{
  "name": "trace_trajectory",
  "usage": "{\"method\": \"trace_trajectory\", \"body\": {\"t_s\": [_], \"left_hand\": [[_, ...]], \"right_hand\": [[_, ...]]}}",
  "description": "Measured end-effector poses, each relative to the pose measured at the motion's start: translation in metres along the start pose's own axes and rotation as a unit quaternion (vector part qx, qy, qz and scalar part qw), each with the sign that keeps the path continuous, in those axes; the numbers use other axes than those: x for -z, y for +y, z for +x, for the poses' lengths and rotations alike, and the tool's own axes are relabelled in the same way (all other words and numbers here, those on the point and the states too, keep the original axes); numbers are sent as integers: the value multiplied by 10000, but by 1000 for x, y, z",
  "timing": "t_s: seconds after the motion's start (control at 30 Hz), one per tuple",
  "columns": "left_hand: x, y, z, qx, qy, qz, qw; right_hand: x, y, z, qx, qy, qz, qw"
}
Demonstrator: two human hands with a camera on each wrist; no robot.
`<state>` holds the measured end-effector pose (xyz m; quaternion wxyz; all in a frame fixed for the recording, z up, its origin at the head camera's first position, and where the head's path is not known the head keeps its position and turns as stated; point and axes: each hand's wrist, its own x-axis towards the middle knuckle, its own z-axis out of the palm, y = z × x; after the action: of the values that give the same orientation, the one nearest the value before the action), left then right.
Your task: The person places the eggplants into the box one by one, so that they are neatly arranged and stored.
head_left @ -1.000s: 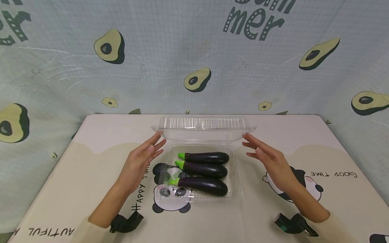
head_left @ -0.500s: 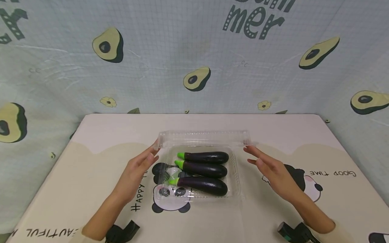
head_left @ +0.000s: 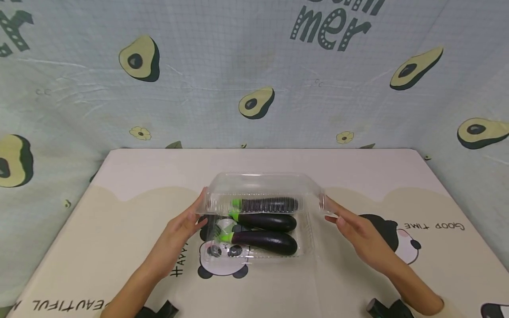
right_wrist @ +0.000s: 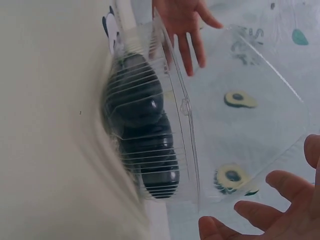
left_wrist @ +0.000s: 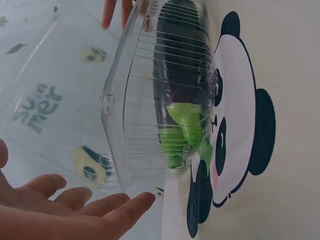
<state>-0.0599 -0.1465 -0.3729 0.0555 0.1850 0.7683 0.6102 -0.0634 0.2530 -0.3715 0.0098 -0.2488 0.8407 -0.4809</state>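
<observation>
A clear plastic clamshell container (head_left: 310,247) lies on the table with three eggplants (head_left: 264,243) side by side in its base, green stem ends to the left. Its hinged lid (head_left: 258,180) is raised at the back and leans forward over the farthest eggplant. My left hand (head_left: 179,232) is at the lid's left side, fingers extended, fingertips right at its edge. On the opposite side, my right hand (head_left: 358,232) has its fingers stretched out against the lid's right edge. The left wrist view shows green stems (left_wrist: 185,122) through the ribbed wall; dark rounded eggplant ends (right_wrist: 140,100) show in the right wrist view.
The pale tabletop (head_left: 254,291) carries a printed panda (head_left: 224,263) under the container's left part and another printed figure (head_left: 405,247) to the right. An avocado-patterned sheet (head_left: 199,88) hangs behind the table.
The lid has swung from the back toward me and down, so it now covers the farthest eggplant. Both hands have kept to its sides, their fingertips coming slightly nearer to me.
</observation>
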Motion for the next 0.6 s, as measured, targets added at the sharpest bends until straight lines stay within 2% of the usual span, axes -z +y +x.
{"method": "trace_trajectory", "body": {"t_s": [0.1, 0.33, 0.5, 0.6], "left_hand": [[-1, 0, -3, 40, -58, 22, 10000], [-2, -2, -9, 288, -195, 110, 9993], [-2, -8, -11, 373, -414, -383, 9977], [0, -11, -12, 364, -581, -708, 9951]], "right_hand": [[-1, 0, -3, 115, -88, -4, 9999], [-5, 0, -12, 12, -222, -7, 9998], [-11, 3, -15, 203, -415, 468, 9978], [-12, 5, -16, 160, -503, 590, 9969]]}}
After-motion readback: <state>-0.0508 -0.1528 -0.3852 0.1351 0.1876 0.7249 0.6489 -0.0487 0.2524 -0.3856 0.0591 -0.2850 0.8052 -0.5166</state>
